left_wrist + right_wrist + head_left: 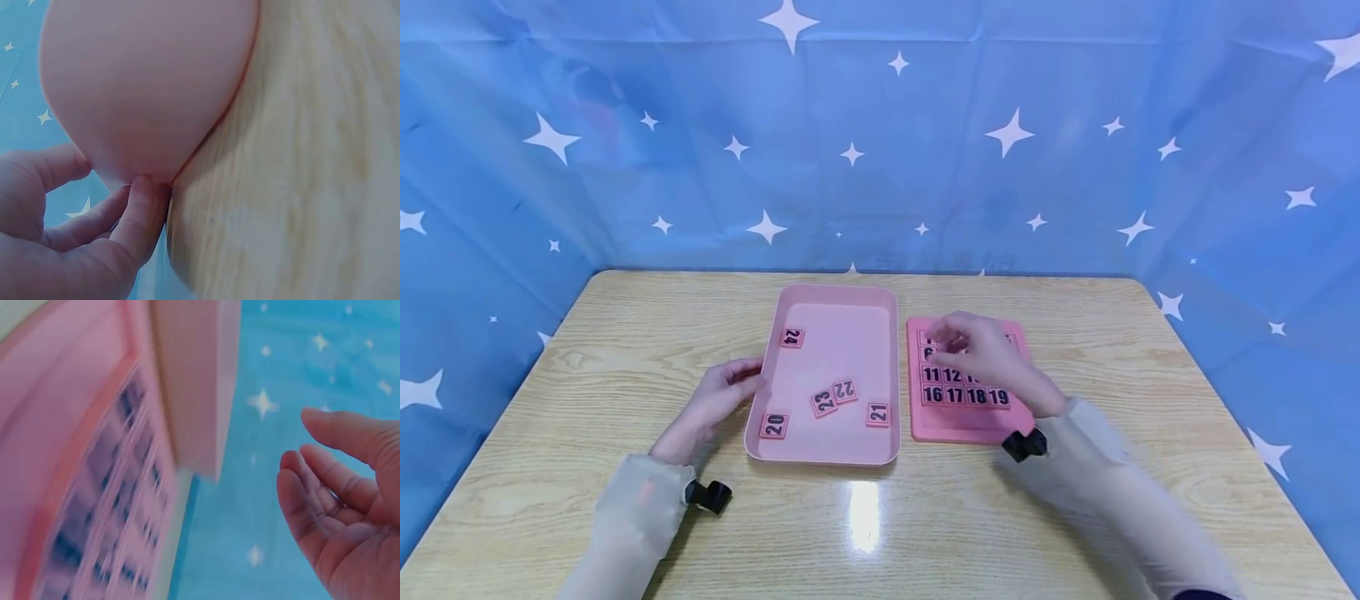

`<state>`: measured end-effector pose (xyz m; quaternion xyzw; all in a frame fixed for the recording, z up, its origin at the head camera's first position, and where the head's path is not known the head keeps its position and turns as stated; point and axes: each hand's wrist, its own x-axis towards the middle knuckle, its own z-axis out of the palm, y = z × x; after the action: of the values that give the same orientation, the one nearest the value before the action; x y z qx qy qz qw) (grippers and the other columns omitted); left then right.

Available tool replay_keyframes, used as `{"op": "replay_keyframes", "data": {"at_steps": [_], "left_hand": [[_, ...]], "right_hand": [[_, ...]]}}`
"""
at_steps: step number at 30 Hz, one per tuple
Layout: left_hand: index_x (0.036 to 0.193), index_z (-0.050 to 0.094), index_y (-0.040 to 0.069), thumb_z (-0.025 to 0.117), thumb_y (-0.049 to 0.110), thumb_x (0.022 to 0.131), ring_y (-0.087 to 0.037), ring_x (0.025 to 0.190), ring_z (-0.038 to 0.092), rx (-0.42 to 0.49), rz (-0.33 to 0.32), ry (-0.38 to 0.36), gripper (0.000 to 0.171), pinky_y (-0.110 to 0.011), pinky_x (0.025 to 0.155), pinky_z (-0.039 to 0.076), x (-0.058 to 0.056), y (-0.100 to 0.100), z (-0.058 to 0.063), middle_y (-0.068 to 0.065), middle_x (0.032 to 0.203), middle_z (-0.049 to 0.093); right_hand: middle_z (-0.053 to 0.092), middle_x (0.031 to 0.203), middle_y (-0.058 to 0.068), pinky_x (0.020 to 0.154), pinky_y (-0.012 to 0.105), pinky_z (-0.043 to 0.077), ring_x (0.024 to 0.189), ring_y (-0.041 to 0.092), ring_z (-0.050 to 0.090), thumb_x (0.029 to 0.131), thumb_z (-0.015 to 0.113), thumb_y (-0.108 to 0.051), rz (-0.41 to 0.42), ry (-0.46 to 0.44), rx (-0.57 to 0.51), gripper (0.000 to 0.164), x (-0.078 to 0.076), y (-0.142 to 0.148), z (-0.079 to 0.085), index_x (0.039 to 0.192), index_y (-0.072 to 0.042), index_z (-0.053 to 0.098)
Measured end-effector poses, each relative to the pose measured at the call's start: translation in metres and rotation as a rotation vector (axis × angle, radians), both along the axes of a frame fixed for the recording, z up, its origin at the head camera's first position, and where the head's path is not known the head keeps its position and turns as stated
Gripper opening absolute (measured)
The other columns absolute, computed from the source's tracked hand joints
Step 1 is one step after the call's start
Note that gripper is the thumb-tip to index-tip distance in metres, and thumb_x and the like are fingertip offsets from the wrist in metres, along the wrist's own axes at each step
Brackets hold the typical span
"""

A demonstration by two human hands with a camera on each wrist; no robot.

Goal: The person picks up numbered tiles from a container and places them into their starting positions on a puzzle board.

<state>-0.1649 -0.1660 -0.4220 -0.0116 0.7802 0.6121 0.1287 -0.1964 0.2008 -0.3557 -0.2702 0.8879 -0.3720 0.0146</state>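
Observation:
My left hand [722, 396] is at the left side of a pink tray [820, 457], its bent fingers holding the outer wall. Up close in the left wrist view, fingertips [144, 187] meet the tray's wall [156, 81] between rim and base. Number tiles lie in the tray, among them 20 [774, 426], 21 [877, 414] and 24 [792, 337]. Over a pink number board [955, 427] hovers my right hand [981, 350], fingers loosely bent and holding nothing. Tiles 16 to 19 fill the board's lowest visible row, while the hand hides part of the upper rows.
Tray and board stand side by side on a wood-grain table [647, 333], a narrow gap between them. Blue cloth [850, 100] with white stars hangs behind and along the sides. Black wrist cameras are strapped at both sleeves.

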Motion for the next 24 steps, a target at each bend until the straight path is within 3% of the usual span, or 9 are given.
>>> {"op": "replay_keyframes", "data": {"at_steps": [9,16,24], "left_hand": [[0.13,0.043,-0.014,0.054,0.002,0.091,-0.01,0.096,0.054,0.001,0.01,-0.001,0.044,-0.014,0.08,0.046,-0.001,0.001,0.0,-0.032,0.127,0.049],[0.131,0.042,-0.014,0.054,0.003,0.091,-0.02,0.103,0.055,0.011,0.015,-0.014,0.044,-0.014,0.081,0.046,-0.001,0.001,-0.001,-0.031,0.128,0.048],[0.131,0.042,-0.013,0.054,0.005,0.092,-0.022,0.106,0.054,0.021,0.002,-0.023,0.045,-0.015,0.082,0.046,-0.002,0.0,0.001,-0.031,0.13,0.048]], "right_hand": [[0.066,0.098,0.014,0.076,0.023,0.053,0.082,0.017,0.064,0.077,0.073,-0.002,0.238,-0.163,-0.063,0.027,-0.02,-0.089,0.004,0.102,0.002,0.064],[0.067,0.097,0.017,0.076,0.018,0.051,0.078,0.011,0.062,0.077,0.074,-0.003,0.399,-0.221,-0.024,0.026,-0.022,-0.143,-0.01,0.1,0.005,0.065],[0.068,0.089,0.011,0.07,0.013,0.047,0.083,0.02,0.063,0.076,0.077,-0.009,0.439,-0.27,0.104,0.023,-0.014,-0.173,-0.027,0.094,0.002,0.067]]}}
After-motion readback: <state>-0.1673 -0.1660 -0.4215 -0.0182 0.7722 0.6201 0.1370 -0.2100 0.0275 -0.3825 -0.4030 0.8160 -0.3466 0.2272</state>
